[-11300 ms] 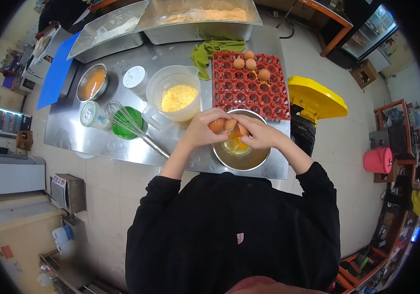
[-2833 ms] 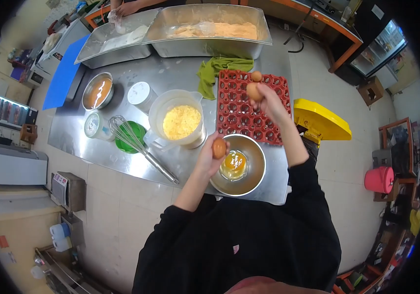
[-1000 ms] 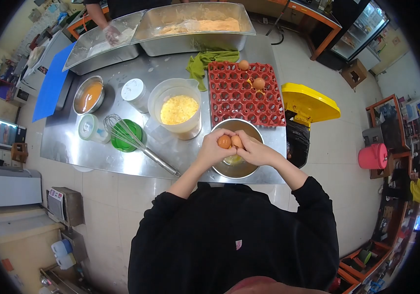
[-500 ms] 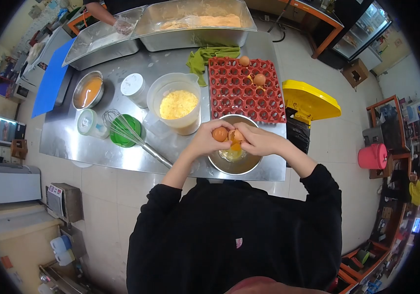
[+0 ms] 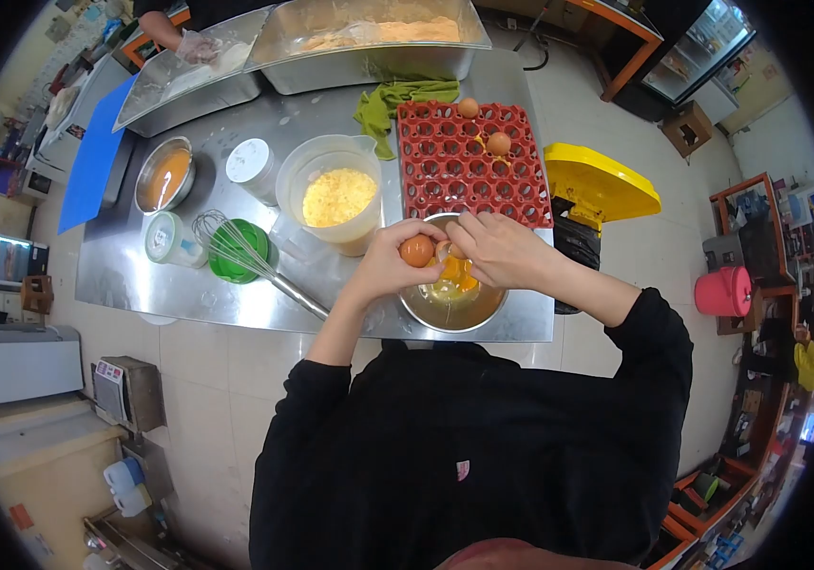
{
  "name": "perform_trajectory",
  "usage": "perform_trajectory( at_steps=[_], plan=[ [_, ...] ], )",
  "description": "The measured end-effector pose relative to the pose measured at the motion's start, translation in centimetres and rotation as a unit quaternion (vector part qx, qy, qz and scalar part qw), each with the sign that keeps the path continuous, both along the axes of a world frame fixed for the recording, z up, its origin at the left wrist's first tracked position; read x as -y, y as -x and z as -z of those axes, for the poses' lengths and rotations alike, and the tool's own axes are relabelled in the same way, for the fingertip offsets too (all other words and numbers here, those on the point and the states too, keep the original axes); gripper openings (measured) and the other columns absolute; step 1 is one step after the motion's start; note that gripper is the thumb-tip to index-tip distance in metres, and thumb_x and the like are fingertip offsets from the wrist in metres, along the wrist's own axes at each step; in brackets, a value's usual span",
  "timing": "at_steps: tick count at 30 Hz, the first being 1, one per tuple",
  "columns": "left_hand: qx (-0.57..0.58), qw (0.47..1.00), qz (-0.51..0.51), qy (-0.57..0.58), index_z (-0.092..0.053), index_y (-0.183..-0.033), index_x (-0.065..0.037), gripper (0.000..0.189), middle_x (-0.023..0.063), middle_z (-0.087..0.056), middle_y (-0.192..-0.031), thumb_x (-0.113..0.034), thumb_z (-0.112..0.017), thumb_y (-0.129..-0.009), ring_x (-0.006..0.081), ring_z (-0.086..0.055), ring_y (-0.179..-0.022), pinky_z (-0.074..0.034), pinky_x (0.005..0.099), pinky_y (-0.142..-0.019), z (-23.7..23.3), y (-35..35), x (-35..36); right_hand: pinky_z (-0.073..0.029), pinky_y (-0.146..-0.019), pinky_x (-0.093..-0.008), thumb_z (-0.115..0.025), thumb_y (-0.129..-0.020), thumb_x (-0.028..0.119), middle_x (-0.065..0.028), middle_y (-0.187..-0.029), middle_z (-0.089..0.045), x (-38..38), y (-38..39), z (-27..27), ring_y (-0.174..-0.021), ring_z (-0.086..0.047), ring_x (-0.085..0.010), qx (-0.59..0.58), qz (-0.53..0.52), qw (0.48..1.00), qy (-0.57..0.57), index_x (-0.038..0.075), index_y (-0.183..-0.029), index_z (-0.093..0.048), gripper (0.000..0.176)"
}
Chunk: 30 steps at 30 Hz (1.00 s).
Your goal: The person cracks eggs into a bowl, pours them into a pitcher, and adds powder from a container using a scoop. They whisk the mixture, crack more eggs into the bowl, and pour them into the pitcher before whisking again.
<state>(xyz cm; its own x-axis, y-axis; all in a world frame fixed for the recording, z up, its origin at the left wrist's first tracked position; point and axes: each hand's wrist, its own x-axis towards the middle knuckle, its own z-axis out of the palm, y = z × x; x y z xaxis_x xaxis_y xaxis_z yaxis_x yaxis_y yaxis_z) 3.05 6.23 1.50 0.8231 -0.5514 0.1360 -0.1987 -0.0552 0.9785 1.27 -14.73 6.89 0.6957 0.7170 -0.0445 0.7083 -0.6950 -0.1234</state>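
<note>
My left hand (image 5: 392, 259) is closed around a whole brown egg (image 5: 416, 251) at the near side of the table. My right hand (image 5: 500, 249) is pinched, back turned up, on a cracked eggshell (image 5: 450, 253) beside that egg; my fingers partly hide the shell. Both hands are over a steel mixing bowl (image 5: 490, 321), where orange yolks and clear egg white (image 5: 450, 290) lie. Behind the bowl is a red egg tray (image 5: 435, 169), with a brown egg (image 5: 498, 143) on it and another egg (image 5: 468, 107) at its far edge.
To the left stand a pitcher (image 5: 293, 195) of yellow mixture, a whisk (image 5: 283, 285) across a green bowl (image 5: 257, 236), lidded tubs (image 5: 251, 163) and a small steel bowl (image 5: 162, 198). Deep steel pans (image 5: 369, 74) line the back, near another person's gloved hand (image 5: 200, 47). A yellow-lidded bin (image 5: 606, 180) stands right.
The cracked egg's yolk, earlier between the shell halves, is now in the bowl. My right hand has turned over onto the shell. My left hand still keeps the whole egg.
</note>
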Motion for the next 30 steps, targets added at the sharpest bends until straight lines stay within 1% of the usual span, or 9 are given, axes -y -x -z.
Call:
perform_trajectory(
  at_steps=[7, 8, 11, 21, 25, 27, 28, 29, 30],
  plan=[
    [0.003, 0.998, -0.052, -0.025, -0.062, -0.095, -0.001, 0.031, 0.0060, -0.063, -0.094, -0.006, -0.071, -0.066, 0.0135, -0.059, -0.089, -0.046, 0.0279, -0.083, -0.6, 0.4, 0.9, -0.048, -0.075, -0.0299, -0.049, -0.083, 0.017, -0.0129, -0.110, -0.051, 4.1, -0.7, 6.8, -0.093, -0.058, -0.0207, -0.217, 0.105, 0.911, -0.334, 0.001, -0.121, -0.042, 0.042],
    [0.005, 0.998, -0.058, -0.036, -0.062, -0.095, -0.001, 0.031, 0.0060, -0.063, -0.093, -0.007, -0.072, -0.066, 0.0137, -0.059, -0.088, -0.046, 0.0281, -0.082, -0.7, 0.5, 1.3, -0.047, -0.071, -0.0257, -0.046, -0.079, 0.011, -0.0066, -0.105, -0.052, 4.0, 0.5, 7.1, -0.088, -0.055, -0.0141, -0.440, 0.222, 0.748, -0.446, 0.003, -0.127, -0.042, 0.048],
    [0.022, 0.996, -0.065, -0.066, -0.062, -0.095, -0.001, 0.031, 0.0068, -0.064, -0.092, -0.009, -0.073, -0.066, 0.0148, -0.061, -0.086, -0.047, 0.0285, -0.081, -0.7, 0.5, 3.1, -0.046, -0.069, -0.0227, -0.047, -0.079, 0.010, -0.0052, -0.105, -0.052, 4.3, 1.8, 8.2, -0.086, -0.055, -0.0117, -0.513, 0.212, 0.633, -0.539, 0.005, -0.131, -0.040, 0.053],
    [0.084, 0.994, -0.005, -0.065, -0.063, -0.097, -0.001, 0.037, 0.0078, -0.065, -0.097, -0.013, -0.079, -0.066, 0.0183, -0.062, -0.089, -0.048, 0.0293, -0.083, -0.2, 2.2, 10.4, -0.046, -0.065, -0.0227, -0.056, -0.086, 0.024, -0.0044, -0.101, -0.056, 7.4, 6.2, 12.1, -0.079, -0.055, -0.0102, -0.403, 0.238, 0.419, -0.778, 0.007, -0.120, -0.048, 0.039],
    [-0.033, 0.997, -0.062, -0.038, -0.062, -0.095, 0.000, 0.032, 0.0061, -0.065, -0.095, -0.011, -0.078, -0.070, 0.0140, -0.061, -0.087, -0.048, 0.0273, -0.079, -0.8, 1.7, 9.2, -0.049, -0.053, -0.0241, -0.053, -0.087, 0.016, -0.0070, -0.085, -0.060, 16.4, 7.7, 13.9, -0.065, -0.058, -0.0116, -0.114, 0.416, 0.618, -0.658, 0.007, -0.114, -0.050, 0.028],
    [-0.080, 0.989, -0.115, -0.041, -0.062, -0.094, 0.000, 0.028, 0.0049, -0.064, -0.093, -0.009, -0.076, -0.072, 0.0115, -0.060, -0.086, -0.048, 0.0256, -0.078, -1.3, 1.7, 7.1, -0.050, -0.060, -0.0268, -0.053, -0.090, 0.014, -0.0115, -0.096, -0.060, 18.1, 7.5, 14.0, -0.070, -0.059, -0.0134, -0.121, 0.479, 0.586, -0.642, 0.008, -0.126, -0.045, 0.037],
    [-0.082, 0.986, -0.141, -0.039, -0.062, -0.094, 0.000, 0.026, 0.0044, -0.064, -0.092, -0.008, -0.075, -0.072, 0.0108, -0.059, -0.085, -0.048, 0.0250, -0.078, -0.8, 1.7, 6.0, -0.052, -0.067, -0.0315, -0.056, -0.089, 0.021, -0.0163, -0.117, -0.053, 20.8, 6.7, 18.4, -0.078, -0.061, -0.0188, 0.123, 0.426, 0.818, -0.366, 0.008, -0.137, -0.034, 0.053],
    [-0.081, 0.983, -0.164, -0.036, -0.062, -0.093, 0.000, 0.025, 0.0040, -0.064, -0.091, -0.007, -0.074, -0.073, 0.0100, -0.059, -0.084, -0.047, 0.0243, -0.077, -0.4, 1.7, 4.9, -0.052, -0.072, -0.0338, -0.059, -0.088, 0.025, -0.0188, -0.133, -0.040, 21.6, 7.3, 19.9, -0.086, -0.061, -0.0234, 0.114, 0.499, 0.843, -0.164, 0.010, -0.142, -0.025, 0.066],
    [-0.100, 0.976, -0.187, -0.056, -0.062, -0.092, 0.000, 0.024, 0.0048, -0.064, -0.091, -0.008, -0.075, -0.073, 0.0108, -0.059, -0.084, -0.048, 0.0248, -0.076, 0.2, 2.0, 3.7, -0.052, -0.070, -0.0336, -0.060, -0.086, 0.028, -0.0182, -0.124, -0.048, 20.4, 7.2, 19.1, -0.083, -0.061, -0.0227, 0.064, 0.552, 0.789, -0.262, 0.008, -0.139, -0.030, 0.064]
  ],
)
